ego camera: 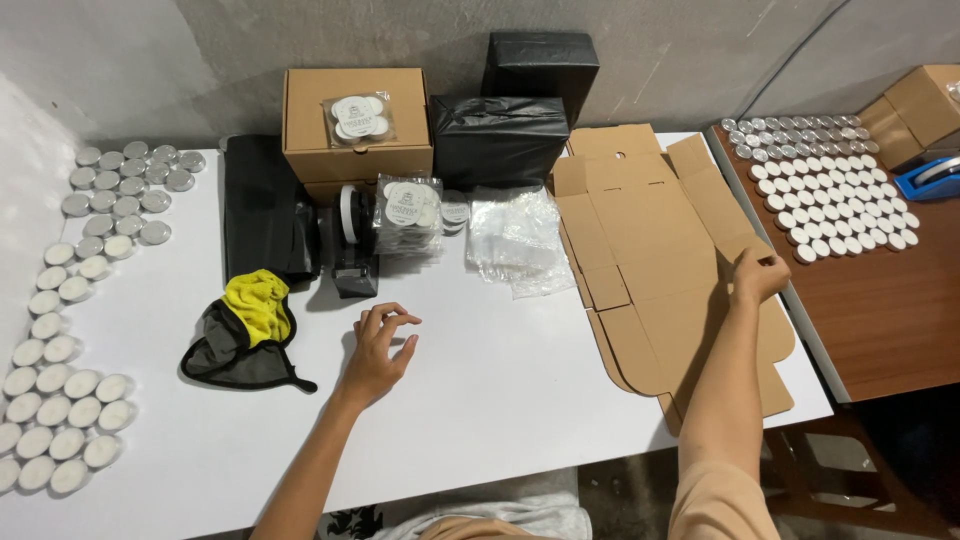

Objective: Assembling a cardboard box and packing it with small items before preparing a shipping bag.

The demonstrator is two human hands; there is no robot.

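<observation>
Along the far left edge of the white table (500, 400) runs a spread of small white candles (55, 400), and above them a patch of silver candle cups (125, 190). Next comes a black and yellow cloth (250, 335), crumpled on the table just left of my left hand (378, 350). That hand hovers low over bare tabletop with the fingers loosely spread and slightly curled, holding nothing.

Behind it stands a black tape dispenser (350, 245), and beside that a stack of packed candle bags (410, 215). Further back is a closed brown box (357, 120) with one more candle bag (360, 118) lying on its lid. To the right of the box sit two black wrapped bundles (500, 135), and in front of them a pile of clear plastic bags (515, 240).

The flat cardboard box blank (660, 270) lies unfolded on the right end of the table, well apart from my left hand. My right hand (757, 275) is at its right edge, fingers closed in a pinch on one of the flaps.

Past the table edge, a brown wooden table (880, 320) carries neat rows of more white candles (835, 205), another brown box (920, 105) in the corner, and a blue tape dispenser (928, 178).
</observation>
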